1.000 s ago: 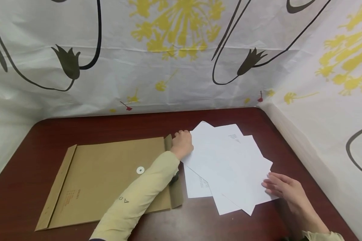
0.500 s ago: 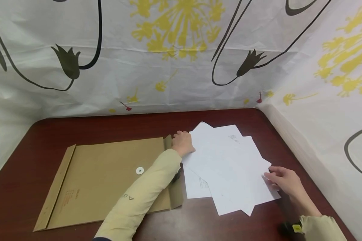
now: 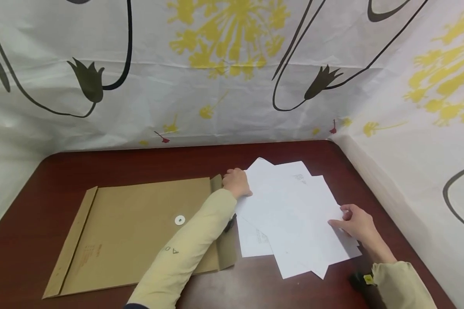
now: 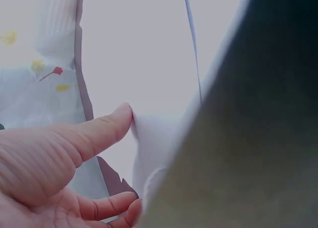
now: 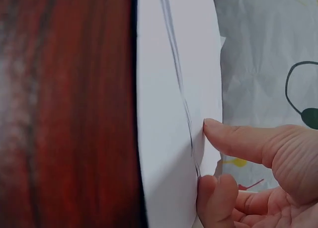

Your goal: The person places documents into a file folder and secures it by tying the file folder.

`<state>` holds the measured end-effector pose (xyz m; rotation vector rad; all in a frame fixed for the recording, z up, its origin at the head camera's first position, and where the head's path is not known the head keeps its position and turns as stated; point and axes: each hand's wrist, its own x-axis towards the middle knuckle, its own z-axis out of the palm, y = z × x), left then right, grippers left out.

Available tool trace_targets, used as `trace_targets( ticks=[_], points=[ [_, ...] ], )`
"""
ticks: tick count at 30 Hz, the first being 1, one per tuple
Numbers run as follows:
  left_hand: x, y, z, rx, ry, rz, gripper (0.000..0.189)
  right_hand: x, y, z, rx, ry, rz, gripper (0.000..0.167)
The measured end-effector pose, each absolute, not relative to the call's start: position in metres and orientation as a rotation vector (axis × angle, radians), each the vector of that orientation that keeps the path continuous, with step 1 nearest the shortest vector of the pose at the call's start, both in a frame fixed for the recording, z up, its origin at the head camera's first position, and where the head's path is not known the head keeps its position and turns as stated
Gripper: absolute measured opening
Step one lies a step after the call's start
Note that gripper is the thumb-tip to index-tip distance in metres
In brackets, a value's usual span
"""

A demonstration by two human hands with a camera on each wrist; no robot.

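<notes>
Pinching opposite sides of fanned paper sheets [image 3: 294, 214]: left fingers [image 4: 110, 206], right fingers [image 5: 221, 195].

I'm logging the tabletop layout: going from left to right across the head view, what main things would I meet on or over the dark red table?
Flat, rectangular brown cardboard folder → left hand → fanned stack of white paper sheets → right hand.

White paper sheets [image 3: 290, 214] | overlapping, skewed at differing angles | small faint print | on dark-red table [image 3: 158, 163]
</notes>
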<state>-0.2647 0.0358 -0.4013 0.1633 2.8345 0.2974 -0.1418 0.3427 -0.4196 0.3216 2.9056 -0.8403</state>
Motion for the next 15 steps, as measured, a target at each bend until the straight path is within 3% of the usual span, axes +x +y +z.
trace_targets(
  ticks=[15],
  points=[
    [-0.2651, 0.0359, -0.4017, 0.083, 2.826, 0.421, 0.078, -0.1496, 0.3421, -0.4169, 0.285, 2.942, -0.790, 0.047]
  ],
)
